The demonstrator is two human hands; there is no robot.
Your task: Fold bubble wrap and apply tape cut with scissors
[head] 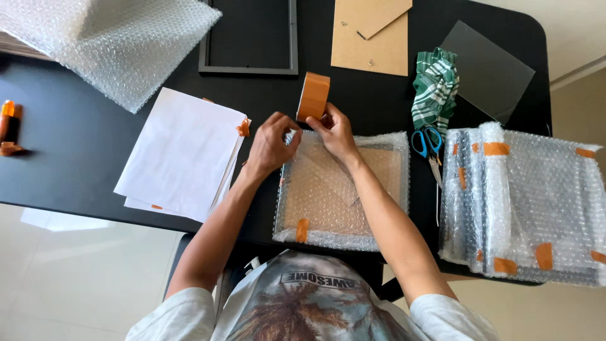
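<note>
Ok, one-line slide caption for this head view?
Both hands, left hand and right hand, press orange tape roll onto bubble-wrapped frame on black table.

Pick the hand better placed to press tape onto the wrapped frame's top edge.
Probably left. The left hand rests on the bubble-wrapped frame's top-left corner, fingers free. The right hand is holding the tape roll.

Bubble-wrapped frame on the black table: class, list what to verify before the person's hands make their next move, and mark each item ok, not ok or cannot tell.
1. Left hand presses on the bubble-wrapped frame at its top edge: ok.
2. Right hand is at the orange tape roll: ok.
3. Tape end pulled free: cannot tell, fingers hide it.
4. Orange tape strip already on the near edge: ok.
5. Scissors lie beside the parcel, on its right: ok.
6. Top flap taped down: cannot tell.
</note>
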